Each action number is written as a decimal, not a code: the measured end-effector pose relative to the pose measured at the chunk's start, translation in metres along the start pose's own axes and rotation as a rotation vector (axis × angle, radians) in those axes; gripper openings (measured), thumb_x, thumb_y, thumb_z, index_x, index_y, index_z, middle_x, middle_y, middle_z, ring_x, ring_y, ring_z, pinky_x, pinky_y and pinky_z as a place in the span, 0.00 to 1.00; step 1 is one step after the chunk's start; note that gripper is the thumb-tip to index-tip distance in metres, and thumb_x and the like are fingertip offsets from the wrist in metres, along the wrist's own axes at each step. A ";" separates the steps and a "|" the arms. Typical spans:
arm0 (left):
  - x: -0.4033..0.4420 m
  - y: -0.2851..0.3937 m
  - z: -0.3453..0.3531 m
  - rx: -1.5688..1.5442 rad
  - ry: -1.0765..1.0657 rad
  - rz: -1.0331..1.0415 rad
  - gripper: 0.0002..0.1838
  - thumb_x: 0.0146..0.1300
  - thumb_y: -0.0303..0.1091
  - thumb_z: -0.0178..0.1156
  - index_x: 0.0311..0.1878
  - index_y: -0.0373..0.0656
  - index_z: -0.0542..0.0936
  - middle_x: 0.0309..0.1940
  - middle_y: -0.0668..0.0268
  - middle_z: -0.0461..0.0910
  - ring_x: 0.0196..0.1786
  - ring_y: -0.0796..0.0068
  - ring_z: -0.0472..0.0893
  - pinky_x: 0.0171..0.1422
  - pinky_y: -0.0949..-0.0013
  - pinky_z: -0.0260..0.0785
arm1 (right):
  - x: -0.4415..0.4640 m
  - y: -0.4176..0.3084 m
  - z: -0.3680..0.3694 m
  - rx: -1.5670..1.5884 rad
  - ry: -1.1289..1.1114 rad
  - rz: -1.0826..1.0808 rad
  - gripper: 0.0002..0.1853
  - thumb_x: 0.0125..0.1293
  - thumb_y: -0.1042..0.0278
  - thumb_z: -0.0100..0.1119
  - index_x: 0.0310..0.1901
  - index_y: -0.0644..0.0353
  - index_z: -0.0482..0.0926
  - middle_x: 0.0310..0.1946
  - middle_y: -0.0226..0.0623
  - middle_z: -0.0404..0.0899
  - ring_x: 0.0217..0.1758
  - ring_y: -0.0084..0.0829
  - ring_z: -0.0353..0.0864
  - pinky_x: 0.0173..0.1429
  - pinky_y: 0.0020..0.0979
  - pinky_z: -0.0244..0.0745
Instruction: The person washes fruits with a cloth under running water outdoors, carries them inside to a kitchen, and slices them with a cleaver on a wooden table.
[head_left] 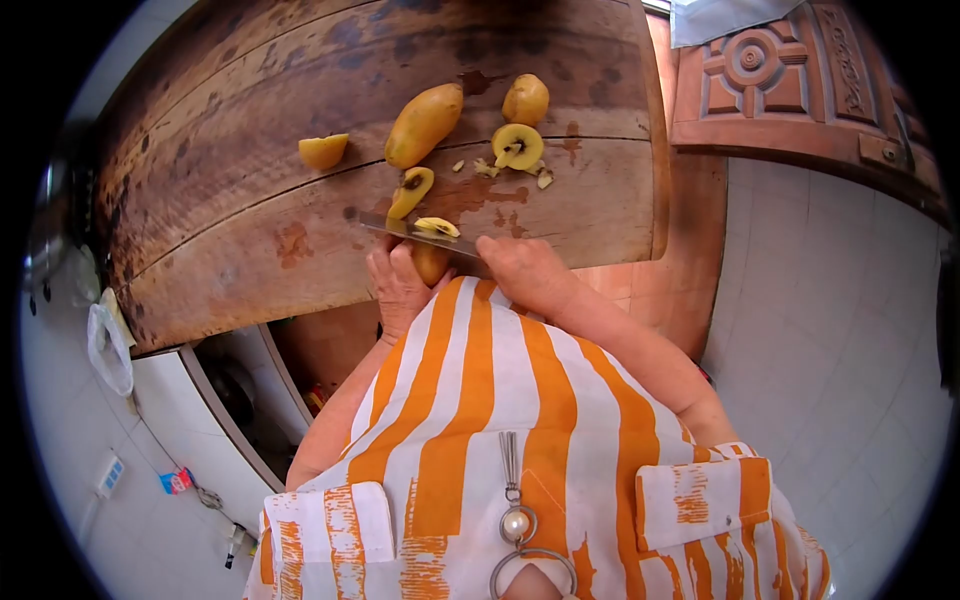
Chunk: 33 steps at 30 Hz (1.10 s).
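My right hand [522, 268] is closed round the handle of a kitchen knife [375, 220], whose blade points left. Pale yellow slices [437, 228] lie at the blade. Just below it, my left hand [398, 283] grips a yellow-skinned, potato-like piece [430, 262] at the table's near edge; its exact kind is unclear. Beyond the knife lies a curved cut piece [411, 192]. Farther back are a whole oblong one [424, 124], a smaller rounded one [526, 99] and a cut half [517, 147] with a dark hollow centre. A wedge [323, 152] rests to the left.
Small scraps [486, 168] and wet stains mark the wooden table [230, 200]. A carved wooden cabinet [770, 70] stands at the right. Below the table's left side is an open-fronted white cabinet [190, 390]; a plastic bag [108, 345] hangs nearby.
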<state>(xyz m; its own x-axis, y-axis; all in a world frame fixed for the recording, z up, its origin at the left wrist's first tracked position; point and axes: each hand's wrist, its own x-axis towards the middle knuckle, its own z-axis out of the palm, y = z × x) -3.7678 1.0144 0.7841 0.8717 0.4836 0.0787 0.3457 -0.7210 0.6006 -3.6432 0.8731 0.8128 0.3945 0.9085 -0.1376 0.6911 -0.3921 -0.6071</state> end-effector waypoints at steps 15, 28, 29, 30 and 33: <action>0.002 0.008 0.007 0.082 0.033 0.002 0.34 0.38 0.42 0.71 0.46 0.42 0.62 0.41 0.52 0.62 0.45 0.48 0.63 0.49 0.52 0.59 | 0.001 0.001 0.035 -0.014 0.100 0.123 0.06 0.52 0.75 0.52 0.31 0.61 0.65 0.22 0.44 0.75 0.27 0.45 0.78 0.29 0.39 0.74; -0.009 0.015 0.003 0.000 -0.059 -0.168 0.35 0.40 0.41 0.72 0.47 0.39 0.61 0.48 0.50 0.60 0.51 0.48 0.61 0.55 0.53 0.57 | -0.022 0.012 0.013 -0.045 -0.049 0.094 0.05 0.53 0.75 0.50 0.31 0.62 0.65 0.27 0.45 0.76 0.31 0.45 0.78 0.32 0.42 0.72; -0.009 0.015 0.004 -0.008 -0.047 -0.150 0.36 0.40 0.40 0.72 0.47 0.39 0.61 0.48 0.51 0.60 0.51 0.49 0.61 0.54 0.53 0.57 | -0.024 0.014 0.013 -0.050 -0.063 0.112 0.05 0.53 0.76 0.49 0.31 0.62 0.65 0.26 0.45 0.76 0.31 0.46 0.78 0.33 0.42 0.72; -0.009 0.016 0.005 -0.014 -0.033 -0.135 0.36 0.40 0.40 0.72 0.47 0.39 0.61 0.48 0.51 0.60 0.51 0.49 0.61 0.54 0.53 0.57 | -0.023 0.017 0.011 -0.054 -0.078 0.126 0.04 0.53 0.77 0.49 0.31 0.62 0.65 0.26 0.45 0.76 0.31 0.46 0.78 0.33 0.42 0.72; -0.013 0.022 0.009 0.017 0.007 -0.147 0.37 0.39 0.39 0.72 0.48 0.39 0.60 0.47 0.51 0.61 0.51 0.49 0.62 0.55 0.54 0.57 | -0.011 0.025 0.008 -0.037 -0.123 0.087 0.04 0.53 0.77 0.48 0.31 0.62 0.66 0.24 0.46 0.76 0.29 0.48 0.78 0.32 0.43 0.72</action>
<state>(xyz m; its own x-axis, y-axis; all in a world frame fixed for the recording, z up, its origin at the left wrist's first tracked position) -3.7684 0.9875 0.7889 0.8089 0.5879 -0.0031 0.4750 -0.6504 0.5927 -3.6353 0.8541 0.7928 0.3783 0.8807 -0.2852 0.6802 -0.4734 -0.5596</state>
